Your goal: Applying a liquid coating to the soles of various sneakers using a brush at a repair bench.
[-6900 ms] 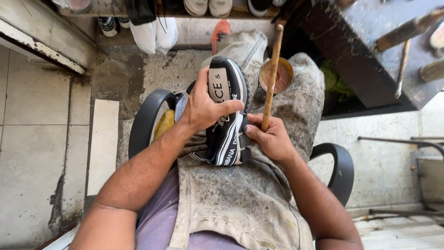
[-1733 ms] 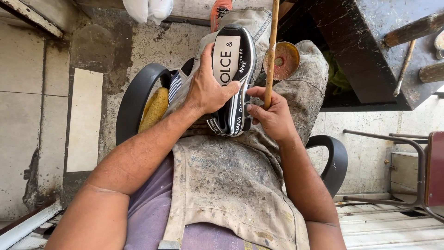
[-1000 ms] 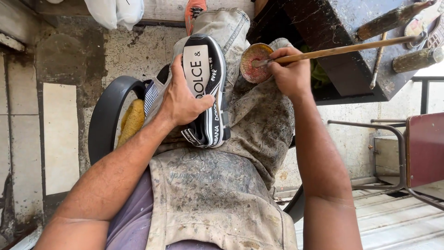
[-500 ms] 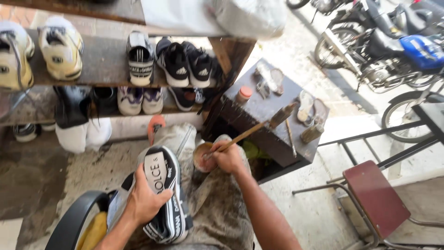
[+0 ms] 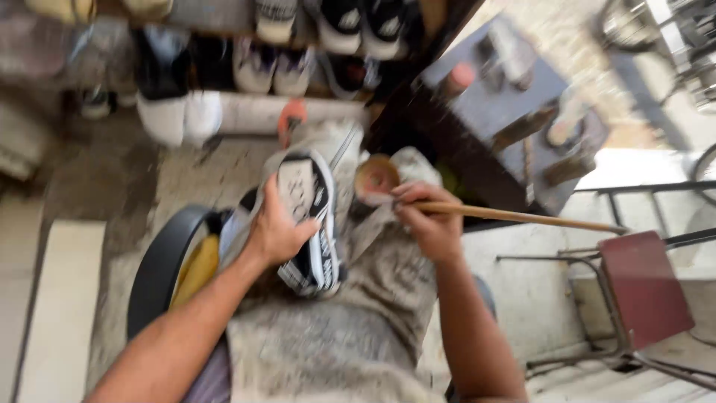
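The left hand has its fingers curled over the upturned sole of a black and white sneaker, pinning it on the lap against a grimy apron. The right hand pinches a long wooden stick, its tip at a small round tin just beside the shoe. I'd judge the sole unfinished; blur hides any coating. More shoes line a shelf beyond.

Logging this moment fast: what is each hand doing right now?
Left hand: closed on the black-and-white shoe, sole up on the lap.
Right hand: closed on a wooden stick, near a small round tin.
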